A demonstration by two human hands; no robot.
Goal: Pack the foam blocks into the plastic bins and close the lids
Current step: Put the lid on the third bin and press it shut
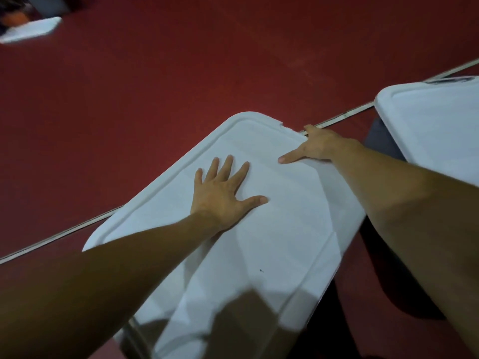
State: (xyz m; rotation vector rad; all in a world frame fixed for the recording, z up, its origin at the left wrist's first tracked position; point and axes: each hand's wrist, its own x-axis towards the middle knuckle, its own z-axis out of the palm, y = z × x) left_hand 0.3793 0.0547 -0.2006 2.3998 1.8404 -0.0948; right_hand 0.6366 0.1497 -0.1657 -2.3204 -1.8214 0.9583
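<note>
A person leans over a white lid [272, 229] lying on top of a plastic bin on the red floor [181, 73], pressing it shut. The left hand [223, 193] lies flat near the lid's middle, fingers spread and straight; the right hand [315, 146] grasps the lid's far right edge, its thumb stretched across the top and its fingers out of sight over the rim — whether they hook beneath it cannot be told. A second white lid [435, 130] sits to the right of the first, well apart from both hands, and another white lid [31, 29] lies far off to its upper left. No foam blocks show; any in the bin are hidden beneath the lid.

To seat it well, the pressure likely belongs at the rim rather than the centre — working corner by corner, with the left hand steadying the panel while the right squeezes the edge down until it catches all round.
</note>
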